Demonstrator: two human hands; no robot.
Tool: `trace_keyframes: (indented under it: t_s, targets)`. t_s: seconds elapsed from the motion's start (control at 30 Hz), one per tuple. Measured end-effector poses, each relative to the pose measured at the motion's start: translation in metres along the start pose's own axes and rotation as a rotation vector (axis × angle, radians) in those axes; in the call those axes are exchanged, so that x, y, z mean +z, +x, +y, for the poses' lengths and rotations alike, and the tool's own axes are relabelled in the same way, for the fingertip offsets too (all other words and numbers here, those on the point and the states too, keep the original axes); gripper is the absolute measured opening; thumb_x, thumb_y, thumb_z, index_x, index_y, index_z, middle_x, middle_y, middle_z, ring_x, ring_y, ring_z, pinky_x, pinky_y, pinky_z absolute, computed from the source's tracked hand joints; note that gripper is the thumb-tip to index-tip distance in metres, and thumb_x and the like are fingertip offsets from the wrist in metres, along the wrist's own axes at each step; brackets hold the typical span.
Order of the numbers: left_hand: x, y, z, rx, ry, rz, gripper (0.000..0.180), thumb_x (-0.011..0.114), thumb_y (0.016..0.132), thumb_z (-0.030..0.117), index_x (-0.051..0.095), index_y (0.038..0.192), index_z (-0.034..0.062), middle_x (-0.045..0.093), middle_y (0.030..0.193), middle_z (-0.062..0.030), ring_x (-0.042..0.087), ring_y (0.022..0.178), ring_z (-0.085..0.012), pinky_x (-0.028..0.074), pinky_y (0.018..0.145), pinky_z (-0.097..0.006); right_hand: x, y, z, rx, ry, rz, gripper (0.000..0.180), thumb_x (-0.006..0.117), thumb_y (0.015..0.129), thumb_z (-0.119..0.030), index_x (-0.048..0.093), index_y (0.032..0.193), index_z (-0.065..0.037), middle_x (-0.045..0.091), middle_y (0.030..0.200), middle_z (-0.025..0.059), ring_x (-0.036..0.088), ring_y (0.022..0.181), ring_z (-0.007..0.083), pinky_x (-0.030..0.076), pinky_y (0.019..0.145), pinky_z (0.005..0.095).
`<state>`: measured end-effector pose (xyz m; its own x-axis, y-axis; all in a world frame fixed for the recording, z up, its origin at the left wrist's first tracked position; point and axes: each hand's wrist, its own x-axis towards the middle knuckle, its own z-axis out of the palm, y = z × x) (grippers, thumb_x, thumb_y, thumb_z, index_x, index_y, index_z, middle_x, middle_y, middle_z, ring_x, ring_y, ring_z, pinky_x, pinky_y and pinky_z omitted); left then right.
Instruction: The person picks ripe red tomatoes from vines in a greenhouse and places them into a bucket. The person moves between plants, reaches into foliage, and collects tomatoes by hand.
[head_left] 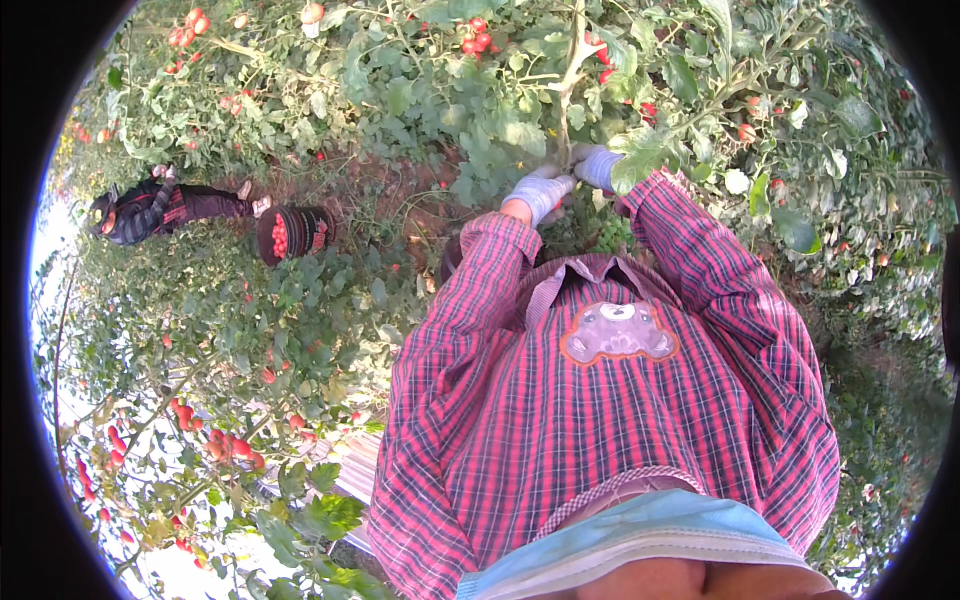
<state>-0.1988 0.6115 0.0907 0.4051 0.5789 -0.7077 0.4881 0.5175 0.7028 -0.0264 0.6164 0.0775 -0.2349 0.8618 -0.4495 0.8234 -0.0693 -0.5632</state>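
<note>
My left hand (541,190), in a pale lilac glove, reaches in among the tomato plants. Its fingers are closed, and what they hold, if anything, is hidden. Right beside it, my right hand (598,167) wears the same kind of glove, its fingers curled in toward the left hand. Leaves partly cover it, so its grip cannot be made out. A pale, thick tomato stem (566,105) comes down just above both hands. Red tomatoes (478,40) hang in the foliage beyond them.
A dark bucket of red tomatoes (293,233) stands on the soil path to the left. Near it, a person in dark clothes (160,208) is among the plants. More ripe tomatoes (228,446) hang at lower left. Dense leaves (850,130) crowd the right side.
</note>
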Motion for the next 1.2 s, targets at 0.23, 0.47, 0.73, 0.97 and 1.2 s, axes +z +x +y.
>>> trace_keyframes:
  t_s: [0.23,0.47,0.73,0.97,1.2]
  targets:
    - [-0.017,-0.015,0.013,-0.021,-0.391,0.033,0.039,0.052,0.091,0.037,0.050,0.123,0.0150,0.064,0.098,-0.0084,0.057,0.055,-0.0166,0.049,0.048,-0.029,0.043,-0.020,0.019,0.209,0.576,-0.320,0.030,0.056,0.079,-0.014,0.068,0.107,-0.012,0.066,0.090,0.0041,0.060,0.077,0.0153,0.050,0.067,0.0308]
    - [-0.042,-0.016,0.027,0.698,0.962,0.449,0.031,0.049,0.091,0.031,0.064,0.112,0.0138,0.066,0.089,-0.0166,0.064,0.077,-0.0273,0.052,0.073,-0.036,0.084,-0.037,0.038,0.220,0.878,-0.395,0.029,0.055,0.081,-0.009,0.066,0.108,-0.010,0.063,0.088,0.0030,0.057,0.074,0.0145,0.047,0.063,0.0289]
    - [-0.037,-0.010,0.018,0.172,0.280,0.307,0.029,0.051,0.087,0.021,0.064,0.109,0.0086,0.064,0.098,-0.0219,0.063,0.072,-0.0358,0.051,0.075,-0.039,0.098,-0.059,0.027,0.406,1.099,-0.408,0.037,0.055,0.085,-0.019,0.056,0.121,-0.011,0.059,0.093,0.0053,0.058,0.072,0.0175,0.049,0.057,0.0331]
    - [-0.042,-0.027,0.024,0.350,0.838,0.279,0.029,0.050,0.089,0.025,0.064,0.109,0.0085,0.067,0.081,-0.0180,0.066,0.076,-0.0297,0.051,0.073,-0.039,0.085,-0.064,0.009,0.440,1.244,-0.277,0.028,0.057,0.085,-0.006,0.058,0.113,-0.002,0.060,0.092,0.0085,0.057,0.080,0.0191,0.052,0.070,0.0361]
    - [-0.031,-0.028,0.011,0.191,0.016,0.139,0.036,0.054,0.093,0.028,0.056,0.120,0.0048,0.066,0.097,-0.0087,0.064,0.064,-0.0175,0.048,0.054,-0.028,0.036,-0.039,-0.020,0.255,1.382,0.179,0.025,0.065,0.087,-0.020,0.062,0.110,-0.010,0.060,0.088,-0.0002,0.053,0.068,0.0107,0.046,0.058,0.0259]
